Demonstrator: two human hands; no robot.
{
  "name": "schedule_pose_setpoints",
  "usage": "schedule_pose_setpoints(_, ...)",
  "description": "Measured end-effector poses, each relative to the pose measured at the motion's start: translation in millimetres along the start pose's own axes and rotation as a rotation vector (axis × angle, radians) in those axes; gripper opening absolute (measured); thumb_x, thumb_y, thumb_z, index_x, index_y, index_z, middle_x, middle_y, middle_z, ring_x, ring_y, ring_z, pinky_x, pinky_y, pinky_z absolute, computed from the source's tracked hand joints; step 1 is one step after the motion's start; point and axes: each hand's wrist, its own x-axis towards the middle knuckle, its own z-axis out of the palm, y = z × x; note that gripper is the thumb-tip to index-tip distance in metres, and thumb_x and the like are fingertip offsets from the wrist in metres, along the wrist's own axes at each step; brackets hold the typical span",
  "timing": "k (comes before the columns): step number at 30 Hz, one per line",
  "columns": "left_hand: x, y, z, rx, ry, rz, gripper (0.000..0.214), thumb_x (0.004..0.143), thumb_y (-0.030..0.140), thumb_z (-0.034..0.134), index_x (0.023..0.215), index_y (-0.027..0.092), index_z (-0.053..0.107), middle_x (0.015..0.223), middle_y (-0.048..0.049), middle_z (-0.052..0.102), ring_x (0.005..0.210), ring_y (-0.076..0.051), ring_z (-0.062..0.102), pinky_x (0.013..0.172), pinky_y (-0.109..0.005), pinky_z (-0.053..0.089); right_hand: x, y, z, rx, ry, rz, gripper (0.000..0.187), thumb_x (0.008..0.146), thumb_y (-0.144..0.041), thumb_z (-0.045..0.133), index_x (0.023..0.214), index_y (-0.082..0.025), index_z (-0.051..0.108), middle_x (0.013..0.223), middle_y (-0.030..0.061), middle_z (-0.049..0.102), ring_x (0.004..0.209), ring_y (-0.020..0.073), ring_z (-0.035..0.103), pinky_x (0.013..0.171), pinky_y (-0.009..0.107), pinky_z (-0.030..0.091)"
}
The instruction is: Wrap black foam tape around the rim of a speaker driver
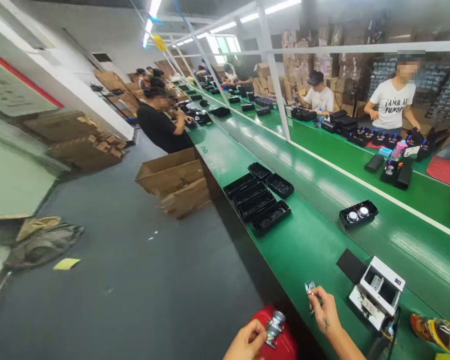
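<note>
Along the green worktop (315,240), empty black speaker housings (258,200) lie batched by the near edge, seemingly for easy reach. One fitted housing (359,214) sits farther in. Beside the white fixture (378,292), the right hand (324,314) has its grip pinched on a silver driver (309,287). The left hand (247,344), grip closed, holds a second driver (275,327) off the edge.

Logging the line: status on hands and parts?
Left hand grips silver part. Right hand pinches small silver piece. White fixture beside right hand.
</note>
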Motion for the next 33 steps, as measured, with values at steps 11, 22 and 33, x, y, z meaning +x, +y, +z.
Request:
schedule_pose_setpoints(11,152.6,79.0,1.9,0.162,-0.107,-0.044,0.021,0.102,0.035,0.068,0.103,0.014,0.067,0.088,0.0002,0.067,0.068,-0.011,0.063,0.062,-0.025,0.057,81.2,53.2,9.0,0.036,-0.019,0.098,0.05,0.103,-0.064,0.057,0.09,-0.016,0.067,0.063,-0.0057,0.056,0.053,0.0109,0.054,0.056,0.026,0.051)
schedule_pose_setpoints(22,296.6,168.1,-34.2,0.447,-0.356,0.249,0.028,0.103,0.039,0.067,0.117,0.015,0.067,0.107,-0.0055,0.071,0.086,-0.017,0.07,0.076,-0.034,0.063,192.0,80.6,50.9,-0.01,0.194,0.119,0.032,0.105,-0.046,0.064,0.1,-0.015,0.068,0.076,-0.0031,0.063,0.059,0.0108,0.059,0.06,0.026,0.056)
schedule_pose_setpoints(33,358.5,173.8,-44.6,0.563,-0.482,0.498,0.025,0.102,0.04,0.068,0.108,0.015,0.069,0.105,-0.005,0.072,0.093,-0.019,0.07,0.086,-0.04,0.061,242.5,79.1,52.3,-0.119,0.319,0.146,0.048,0.104,-0.057,0.061,0.129,-0.016,0.064,0.084,0.0008,0.071,0.068,0.0162,0.069,0.074,0.037,0.062)
